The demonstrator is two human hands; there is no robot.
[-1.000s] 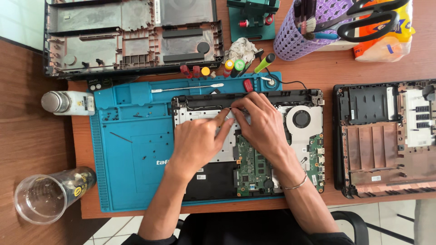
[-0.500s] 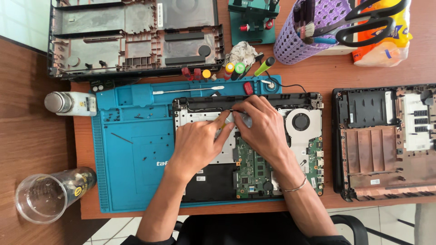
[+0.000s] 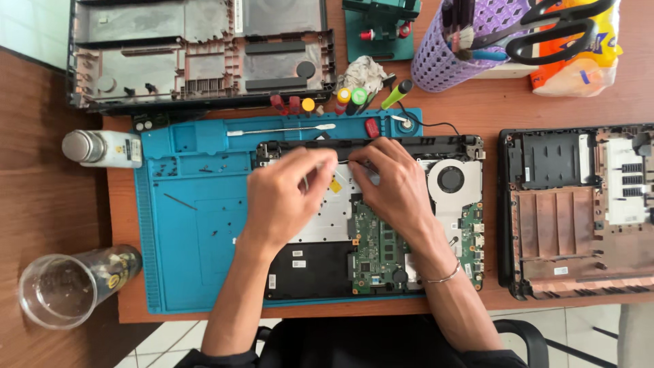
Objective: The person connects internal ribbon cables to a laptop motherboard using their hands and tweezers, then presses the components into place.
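Pinched grips (image 3: pixel 289 194) (image 3: pixel 392 180) on opened laptop (image 3: pixel 381 259)

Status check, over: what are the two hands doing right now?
Left hand and right hand both on the opened laptop, fingertips meeting near its top edge. Grip hidden. Spudger lies above on the blue mat, apart.

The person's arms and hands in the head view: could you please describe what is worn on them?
Both forearms are bare up to dark sleeves that show only at the bottom edge of the picture. The right wrist carries a thin silver-coloured bracelet. The left hand and right hand wear no gloves, and I can see no rings or watch.
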